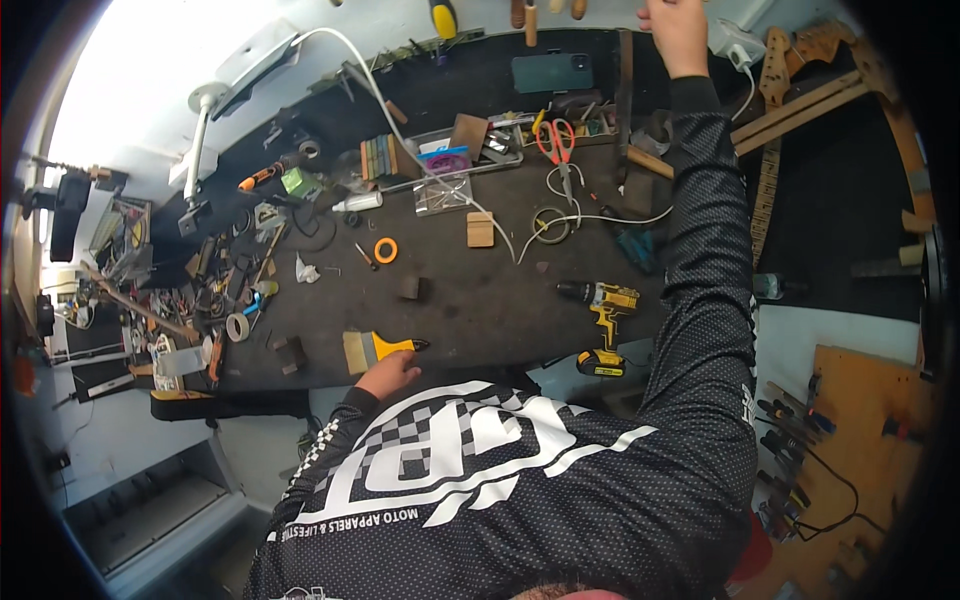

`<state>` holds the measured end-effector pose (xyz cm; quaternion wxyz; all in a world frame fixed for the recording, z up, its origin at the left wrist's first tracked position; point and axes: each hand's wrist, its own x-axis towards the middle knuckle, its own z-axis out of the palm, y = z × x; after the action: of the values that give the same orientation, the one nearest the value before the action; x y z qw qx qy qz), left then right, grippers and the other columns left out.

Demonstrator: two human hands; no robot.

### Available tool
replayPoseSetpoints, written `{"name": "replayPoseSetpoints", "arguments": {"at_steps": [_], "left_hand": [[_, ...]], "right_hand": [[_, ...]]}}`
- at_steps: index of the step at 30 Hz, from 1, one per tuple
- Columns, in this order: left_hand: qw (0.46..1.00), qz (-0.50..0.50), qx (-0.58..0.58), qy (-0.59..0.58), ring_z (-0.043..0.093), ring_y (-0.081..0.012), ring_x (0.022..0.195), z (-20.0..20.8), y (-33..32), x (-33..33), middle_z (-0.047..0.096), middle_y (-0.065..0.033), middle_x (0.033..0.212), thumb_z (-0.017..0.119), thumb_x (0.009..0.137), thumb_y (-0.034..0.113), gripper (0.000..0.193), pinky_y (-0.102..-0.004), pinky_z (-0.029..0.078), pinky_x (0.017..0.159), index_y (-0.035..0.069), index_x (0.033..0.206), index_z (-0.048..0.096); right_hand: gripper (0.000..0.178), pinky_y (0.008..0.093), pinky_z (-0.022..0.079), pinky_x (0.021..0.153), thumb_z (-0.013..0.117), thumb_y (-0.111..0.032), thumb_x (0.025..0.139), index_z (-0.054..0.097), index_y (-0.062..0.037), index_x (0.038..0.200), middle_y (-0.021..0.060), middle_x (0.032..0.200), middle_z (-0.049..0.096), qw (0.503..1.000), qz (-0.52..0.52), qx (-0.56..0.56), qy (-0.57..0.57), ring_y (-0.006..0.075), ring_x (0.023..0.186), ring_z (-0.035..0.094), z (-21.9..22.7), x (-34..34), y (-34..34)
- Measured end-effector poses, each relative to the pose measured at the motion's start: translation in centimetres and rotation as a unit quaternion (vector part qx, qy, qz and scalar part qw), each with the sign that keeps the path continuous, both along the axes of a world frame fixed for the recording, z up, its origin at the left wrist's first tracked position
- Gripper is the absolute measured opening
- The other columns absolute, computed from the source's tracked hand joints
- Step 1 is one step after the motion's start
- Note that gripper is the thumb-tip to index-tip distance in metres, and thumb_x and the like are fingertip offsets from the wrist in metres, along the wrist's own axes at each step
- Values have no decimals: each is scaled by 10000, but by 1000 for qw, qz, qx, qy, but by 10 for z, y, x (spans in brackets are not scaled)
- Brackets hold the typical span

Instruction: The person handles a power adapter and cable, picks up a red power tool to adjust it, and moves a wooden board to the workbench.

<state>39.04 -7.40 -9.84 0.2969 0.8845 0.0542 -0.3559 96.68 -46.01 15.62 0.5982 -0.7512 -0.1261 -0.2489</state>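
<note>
Near the front edge of the workbench, my left hand [392, 374] is closed on the yellow handle of a wide flat paintbrush [379, 347]. Its pale bristles point left, and the handle's black tip sticks out past my fingers. My right arm stretches far forward along the right side. At the top edge of the view, my right hand [678, 38] is raised by the wall with its fingers curled; what they hold, if anything, is cut off. A white plug adapter [736, 44] with a cable is just to its right. Hanging tool handles [531, 24] show to its left.
A yellow cordless drill [604, 312] lies right of the brush. Orange-handled scissors [556, 145], a tape ring [386, 250] and a wooden block [480, 230] lie farther back. Clutter covers the bench's left end. Guitar necks [775, 70] stand at right; a white cable crosses the bench.
</note>
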Motion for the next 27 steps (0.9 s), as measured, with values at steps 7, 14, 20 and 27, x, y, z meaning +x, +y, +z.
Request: {"name": "replayPoseSetpoints", "arguments": {"at_steps": [7, 14, 20, 27], "left_hand": [[1000, 5, -9, 15, 665, -401, 1201, 7, -4, 5, 702, -239, 1272, 672, 985, 312, 460, -455, 524, 1037, -9, 1315, 653], [1000, 25, -4, -16, 666, -409, 1173, 4, -7, -9, 704, -230, 1241, 689, 971, 259, 417, -469, 526, 1021, -4, 1293, 655], [1000, 16, -26, 3, 663, -408, 1165, -14, -6, -24, 693, -229, 1235, 701, 958, 253, 403, -478, 524, 1010, 2, 1270, 655], [999, -35, -35, -18, 667, -404, 1163, -30, -8, -16, 696, -224, 1224, 699, 962, 271, 403, -479, 527, 1006, 20, 1275, 657]], "right_hand": [[162, 253, 527, 605, 651, -162, 1025, 674, -21, 1100, 38, 910, 712, 995, 73, -29, 62, 105, 726, 672, -55, -48, -11], [227, 357, 579, 624, 702, -263, 944, 746, -53, 1017, 104, 909, 766, 706, 361, -364, 489, 215, 699, 727, -205, -190, -3], [426, 505, 565, 942, 790, -173, 862, 615, -71, 1238, 176, 1352, 535, 803, 109, -534, 241, 389, 1229, 610, -315, -284, 27], [308, 479, 566, 923, 724, -71, 865, 643, -116, 1160, 120, 1309, 554, 845, 135, -502, 128, 346, 1187, 611, -309, -274, 24]]}}
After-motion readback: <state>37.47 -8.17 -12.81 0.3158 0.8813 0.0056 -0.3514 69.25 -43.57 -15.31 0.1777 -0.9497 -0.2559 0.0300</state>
